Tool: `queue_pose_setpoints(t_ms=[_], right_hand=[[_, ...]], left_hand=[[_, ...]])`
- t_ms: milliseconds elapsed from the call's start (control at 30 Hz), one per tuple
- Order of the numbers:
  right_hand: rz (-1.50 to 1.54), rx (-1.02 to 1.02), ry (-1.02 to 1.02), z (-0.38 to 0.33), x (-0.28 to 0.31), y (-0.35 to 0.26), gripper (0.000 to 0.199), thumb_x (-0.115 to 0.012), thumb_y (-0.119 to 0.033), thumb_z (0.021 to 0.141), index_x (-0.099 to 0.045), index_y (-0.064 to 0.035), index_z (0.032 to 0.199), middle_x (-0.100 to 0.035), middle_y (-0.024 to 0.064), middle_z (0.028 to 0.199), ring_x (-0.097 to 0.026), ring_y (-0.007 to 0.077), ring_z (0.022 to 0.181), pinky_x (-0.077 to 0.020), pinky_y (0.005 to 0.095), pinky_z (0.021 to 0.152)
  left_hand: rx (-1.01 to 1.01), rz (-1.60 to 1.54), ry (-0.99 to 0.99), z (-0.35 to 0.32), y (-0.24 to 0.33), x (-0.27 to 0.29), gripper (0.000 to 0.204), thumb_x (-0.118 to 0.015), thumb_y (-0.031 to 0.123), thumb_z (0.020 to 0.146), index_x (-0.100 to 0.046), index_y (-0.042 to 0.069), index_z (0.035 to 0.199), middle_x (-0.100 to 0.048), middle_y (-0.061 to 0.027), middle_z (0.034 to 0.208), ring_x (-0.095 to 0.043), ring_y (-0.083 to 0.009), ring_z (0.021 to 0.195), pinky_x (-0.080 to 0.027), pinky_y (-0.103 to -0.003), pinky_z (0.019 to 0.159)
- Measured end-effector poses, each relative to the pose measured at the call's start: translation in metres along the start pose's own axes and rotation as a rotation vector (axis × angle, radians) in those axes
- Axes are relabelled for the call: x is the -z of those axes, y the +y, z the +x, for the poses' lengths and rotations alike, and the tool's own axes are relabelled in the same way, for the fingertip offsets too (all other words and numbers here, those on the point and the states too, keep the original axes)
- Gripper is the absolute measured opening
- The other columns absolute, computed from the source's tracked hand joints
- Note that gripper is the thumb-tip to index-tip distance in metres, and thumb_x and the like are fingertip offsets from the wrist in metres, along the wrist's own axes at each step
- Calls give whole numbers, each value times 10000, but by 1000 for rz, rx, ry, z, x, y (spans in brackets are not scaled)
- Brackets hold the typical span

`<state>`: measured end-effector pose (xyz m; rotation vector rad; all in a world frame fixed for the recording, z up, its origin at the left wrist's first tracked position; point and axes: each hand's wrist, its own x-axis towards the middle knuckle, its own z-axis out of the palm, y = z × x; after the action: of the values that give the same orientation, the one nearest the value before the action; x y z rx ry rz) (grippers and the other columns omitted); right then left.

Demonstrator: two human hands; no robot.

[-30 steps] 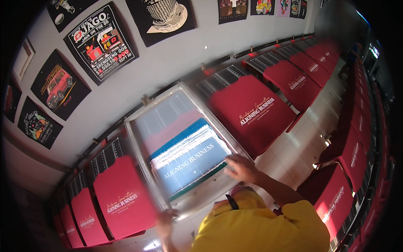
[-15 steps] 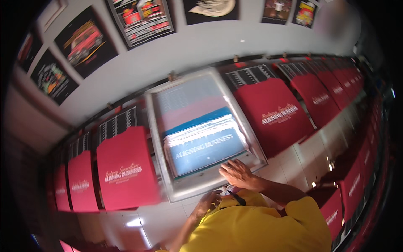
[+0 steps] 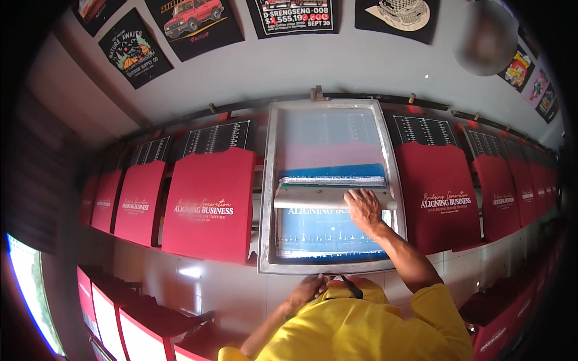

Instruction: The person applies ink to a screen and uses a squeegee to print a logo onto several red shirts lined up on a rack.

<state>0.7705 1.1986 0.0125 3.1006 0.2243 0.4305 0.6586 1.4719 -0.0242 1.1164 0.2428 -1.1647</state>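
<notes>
Reached over the near edge of the metal frame [image 3: 268, 198] with the right hand [image 3: 363, 207] bent in a closed grip on the smooth, straight squeegee [image 3: 310, 197] set crosswise near mid-frame, leaving room on taut blue mesh [image 3: 313, 233] before that edge, and held the left hand [image 3: 307, 287] just outside, with grip too hidden to judge.
</notes>
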Motion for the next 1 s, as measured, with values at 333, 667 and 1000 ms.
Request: queue_pose_setpoints(t_ms=[333, 667, 1000], right_hand=[[174, 75, -98, 16, 19, 12, 270, -754, -172, 770, -658, -52, 993, -676, 162, 1076, -660, 301, 945, -546, 455, 848], [617, -142, -765, 63, 36, 49, 450, -796, -267, 580, -716, 32, 906, -711, 164, 782, -680, 230, 692, -516, 357, 628], [102, 48, -68, -109, 58, -68, 263, -715, -133, 704, -602, -82, 935, -573, 75, 949, -583, 270, 869, -488, 403, 718]], left_hand=[[35, -113, 27, -1, -4, 1, 280, -452, 289, 1050, -563, 65, 925, -456, 33, 617, -352, -57, 474, -266, -213, 423], [6, -63, -88, 3, 5, 5, 264, -458, 276, 1048, -536, 60, 918, -429, 33, 652, -359, -67, 528, -269, -218, 471], [-119, 268, -100, -12, 8, 7, 429, -365, 351, 1066, -616, 6, 1014, -516, 1, 665, -467, -93, 583, -379, -244, 544]])
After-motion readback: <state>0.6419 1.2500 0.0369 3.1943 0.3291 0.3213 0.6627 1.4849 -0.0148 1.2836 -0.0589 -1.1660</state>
